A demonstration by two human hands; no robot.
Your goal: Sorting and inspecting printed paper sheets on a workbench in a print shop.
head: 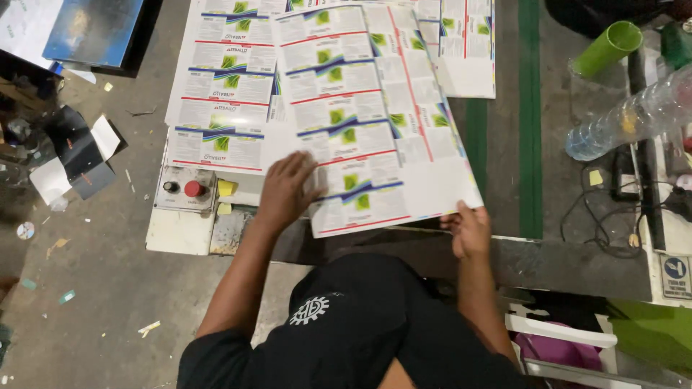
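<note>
At the bench's near edge, the right hand [468, 232] pinches the near right corner of a printed sheet [375, 115], while the left hand [288, 191] lies flat and open on its near left part. The sheet's long axis runs away from the person, slightly askew atop a stack of like sheets [216, 108].

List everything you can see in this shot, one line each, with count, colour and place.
printed sheet: one on top, white with green, blue and red label panels, skewed across the stack, under both hands
sheet stack: one pile, same print, on the machine table
control panel: one, grey, with a black knob and red button, left of the hands
green tube: one, upper right
plastic bottle: one, clear, lying at right
cables: dark, tangled, right side
floor stripe: green, running top to bottom
left hand: flat on the sheet
right hand: pinching the sheet's near corner
</note>
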